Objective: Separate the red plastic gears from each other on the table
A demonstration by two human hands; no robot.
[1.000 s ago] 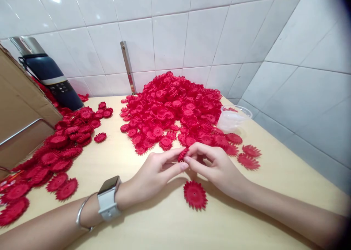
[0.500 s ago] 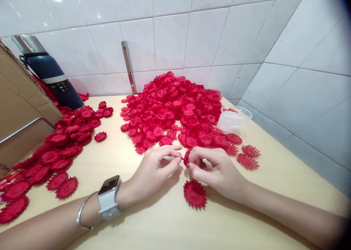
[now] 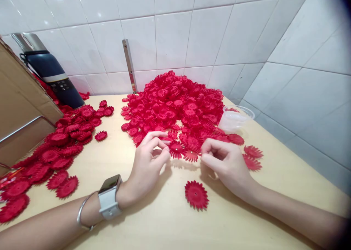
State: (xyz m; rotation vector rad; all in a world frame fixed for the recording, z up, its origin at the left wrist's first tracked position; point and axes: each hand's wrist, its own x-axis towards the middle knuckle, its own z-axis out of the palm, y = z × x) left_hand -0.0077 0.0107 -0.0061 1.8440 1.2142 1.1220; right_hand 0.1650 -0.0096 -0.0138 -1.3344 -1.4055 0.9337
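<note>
White-tiled corner w/ wood table (image 3: pixel 164 224). Left hand (image 3: pixel 148 166) pinches a red disc (image 3: pixel 176 148) at fingertips; right hand (image 3: pixel 227 162) pinches another disc (image 3: pixel 192 155) beside it, both at the near edge of the big pile (image 3: pixel 175 103) at 12 o'clock. Progress, judged: smaller pile (image 3: pixel 55 151) at 9 o'clock looks handled, one flat disc (image 3: pixel 196 194) lies at 6 o'clock, bulk left.

We see two small red toothed discs held just above the pale table, side by side. The left disc (image 3: pixel 176 148) faces us, its spiky rim pinched at its left edge. The right disc (image 3: pixel 191 155) tilts flatter, pinched at its right edge. Both sit at the near edge of a big red pile (image 3: pixel 175 103) of the same discs.
</note>
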